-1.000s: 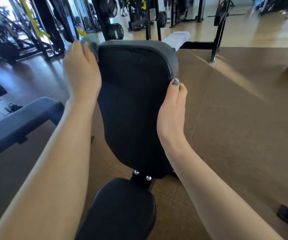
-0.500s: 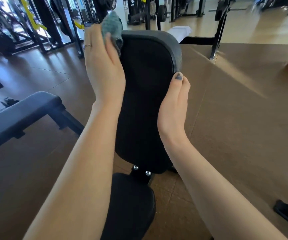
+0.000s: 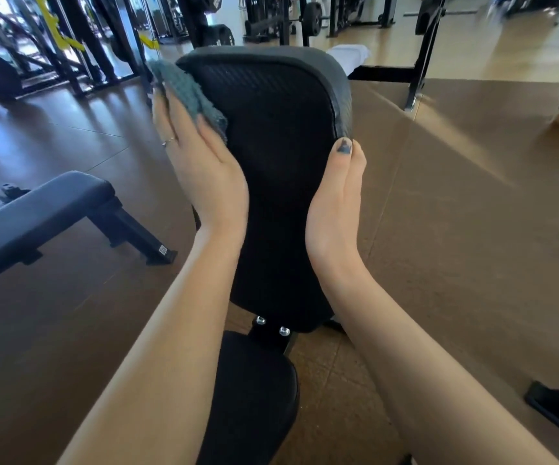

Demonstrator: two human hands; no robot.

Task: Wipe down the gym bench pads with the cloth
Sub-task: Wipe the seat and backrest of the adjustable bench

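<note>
We judge we are mid-wipe on the back pad (image 3: 281,182): at its upper left edge our left hand (image 3: 200,169) presses the cloth (image 3: 187,92) against it with fairly straight fingers, while on its right edge our right hand (image 3: 335,209) steadies it, thumb on the front, other fingers hidden so we cannot tell their curl. Next we should draw the cloth down this pad, then do the seat pad (image 3: 254,397) below it; we see 0 containers.

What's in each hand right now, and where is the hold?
Left hand presses the cloth flat against the back pad at its upper left edge. Right hand grips the pad's right edge, thumb in front.
</note>
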